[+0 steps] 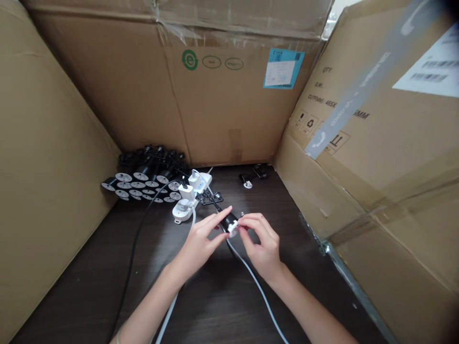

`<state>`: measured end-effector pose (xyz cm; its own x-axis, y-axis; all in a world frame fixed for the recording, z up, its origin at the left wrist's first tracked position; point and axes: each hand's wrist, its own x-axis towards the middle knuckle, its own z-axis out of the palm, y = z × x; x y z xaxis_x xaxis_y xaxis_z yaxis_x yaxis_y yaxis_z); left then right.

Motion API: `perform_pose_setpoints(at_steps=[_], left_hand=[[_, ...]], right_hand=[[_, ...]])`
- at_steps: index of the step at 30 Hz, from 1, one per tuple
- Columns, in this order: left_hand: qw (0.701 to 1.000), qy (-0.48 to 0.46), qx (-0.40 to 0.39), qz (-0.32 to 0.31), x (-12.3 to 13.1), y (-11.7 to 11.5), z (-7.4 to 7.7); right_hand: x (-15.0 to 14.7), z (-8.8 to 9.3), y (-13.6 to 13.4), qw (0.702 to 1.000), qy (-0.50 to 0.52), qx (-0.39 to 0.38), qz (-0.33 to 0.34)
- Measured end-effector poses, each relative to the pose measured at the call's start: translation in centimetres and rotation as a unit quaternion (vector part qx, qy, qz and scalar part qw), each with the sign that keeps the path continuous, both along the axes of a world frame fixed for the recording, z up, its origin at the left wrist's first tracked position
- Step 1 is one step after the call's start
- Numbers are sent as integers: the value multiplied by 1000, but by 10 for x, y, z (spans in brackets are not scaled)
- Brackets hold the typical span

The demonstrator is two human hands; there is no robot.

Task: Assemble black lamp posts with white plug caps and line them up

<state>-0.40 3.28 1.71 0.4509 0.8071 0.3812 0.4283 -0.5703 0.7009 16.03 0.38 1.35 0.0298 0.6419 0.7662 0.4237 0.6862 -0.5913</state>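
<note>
Over the dark table, my left hand (207, 234) grips a black cylindrical device (226, 221) between thumb and fingers. A thin stem runs from the device's far end to a black open-framed head, which lies close to the white power strip. At its near end sits a white round cap (233, 229), tilted against the body. My right hand (261, 239) pinches at this cap with thumb and fingertips. A small metallic piece shows just above the right fingers, too small to name. Whether the cap is fully seated I cannot tell.
A white power strip (182, 213) with plugged-in chargers stands beyond my left hand. Similar black devices (150, 174) with white ends are stacked at back left. Black parts (261, 172) lie at back right. Cables cross the dark table (215, 306); cardboard boxes (222, 110) wall three sides.
</note>
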Motion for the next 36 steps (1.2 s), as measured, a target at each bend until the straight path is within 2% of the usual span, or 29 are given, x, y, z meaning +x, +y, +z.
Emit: perform_pose_setpoints(at_steps=[11, 22, 36], left_hand=[[1000, 7, 21, -10, 2, -3, -1], [999, 20, -32, -13, 4, -4, -1], [999, 12, -46, -17, 6, -6, -2]], right_hand=[[0, -3, 0, 999, -31, 11, -26], [-1, -9, -1, 997, -51, 1, -53], [0, -10, 0, 997, -73, -2, -35]])
